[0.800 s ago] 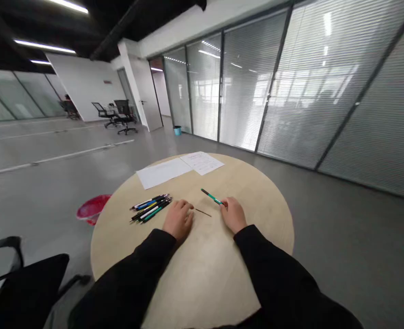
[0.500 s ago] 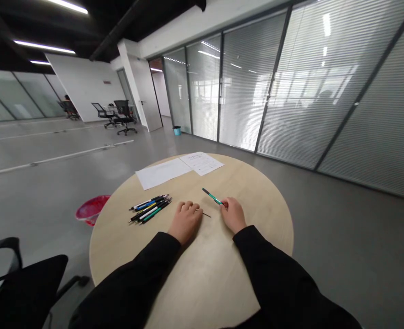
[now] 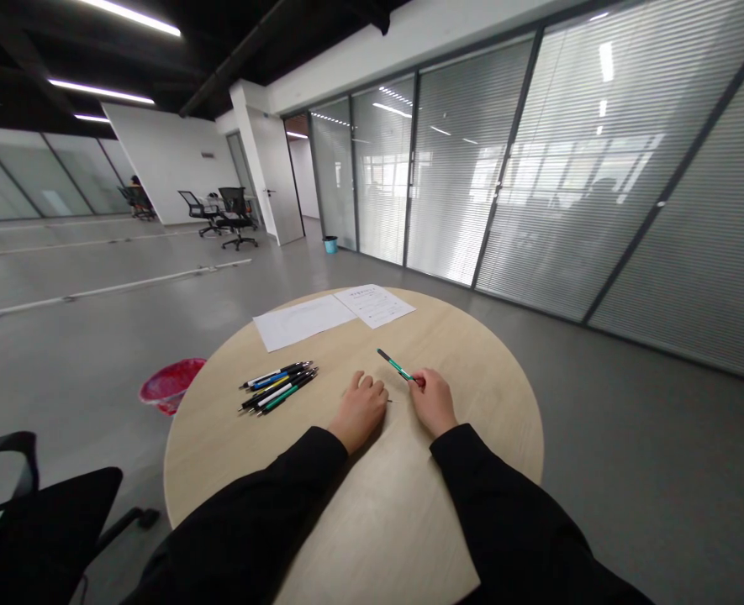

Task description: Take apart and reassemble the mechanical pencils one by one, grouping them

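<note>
1. Left hand (image 3: 360, 410), below centre, has slid rightward over most of the thin dark rod (image 3: 390, 401); fingers curled, grip impossible to tell.
2. Right hand (image 3: 433, 402), right of it, still pinches the green pen (image 3: 394, 365).
3. Round table (image 3: 472, 378), lower middle: pens (image 3: 279, 386) left, papers (image 3: 302, 322) mid-frame.
4. Red bin (image 3: 173, 382) left; glass partition (image 3: 460, 160) upper right.
</note>
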A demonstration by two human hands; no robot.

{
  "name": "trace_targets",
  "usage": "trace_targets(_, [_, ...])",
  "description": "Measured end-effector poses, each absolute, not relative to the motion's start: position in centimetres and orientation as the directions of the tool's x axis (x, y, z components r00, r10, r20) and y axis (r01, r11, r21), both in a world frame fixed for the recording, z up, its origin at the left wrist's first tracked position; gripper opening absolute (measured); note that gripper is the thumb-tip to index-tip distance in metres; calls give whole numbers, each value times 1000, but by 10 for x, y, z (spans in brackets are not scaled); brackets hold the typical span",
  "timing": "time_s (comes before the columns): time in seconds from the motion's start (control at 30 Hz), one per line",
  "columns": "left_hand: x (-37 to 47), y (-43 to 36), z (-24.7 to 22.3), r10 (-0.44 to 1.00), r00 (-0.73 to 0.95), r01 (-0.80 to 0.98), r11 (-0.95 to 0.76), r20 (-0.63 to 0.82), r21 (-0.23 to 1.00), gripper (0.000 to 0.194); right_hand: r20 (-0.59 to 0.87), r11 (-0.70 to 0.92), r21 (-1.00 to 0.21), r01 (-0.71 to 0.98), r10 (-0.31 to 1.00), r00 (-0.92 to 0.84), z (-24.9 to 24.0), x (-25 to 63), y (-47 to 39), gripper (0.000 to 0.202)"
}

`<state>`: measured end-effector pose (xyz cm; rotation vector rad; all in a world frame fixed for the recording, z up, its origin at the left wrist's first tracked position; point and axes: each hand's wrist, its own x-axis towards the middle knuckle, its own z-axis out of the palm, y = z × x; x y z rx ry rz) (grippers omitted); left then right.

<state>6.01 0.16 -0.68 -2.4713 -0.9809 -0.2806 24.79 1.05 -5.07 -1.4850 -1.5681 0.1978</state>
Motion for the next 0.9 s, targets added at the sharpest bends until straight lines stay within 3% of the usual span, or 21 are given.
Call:
trace_targets(0.37, [67, 9, 1, 516, 758, 645, -686, 398, -337, 16, 512, 250, -750, 613, 806, 297, -47, 257, 14, 17])
trace_targets(0.7, [47, -1, 16, 530, 615, 718, -682, 584, -136, 19, 405, 246, -860, 447, 862, 305, -45, 252, 12, 20])
trace_targets(0.9, [16, 13, 16, 672, 277, 842, -514, 687, 164, 19, 423, 270, -853, 447, 860, 287, -43, 251, 10, 21])
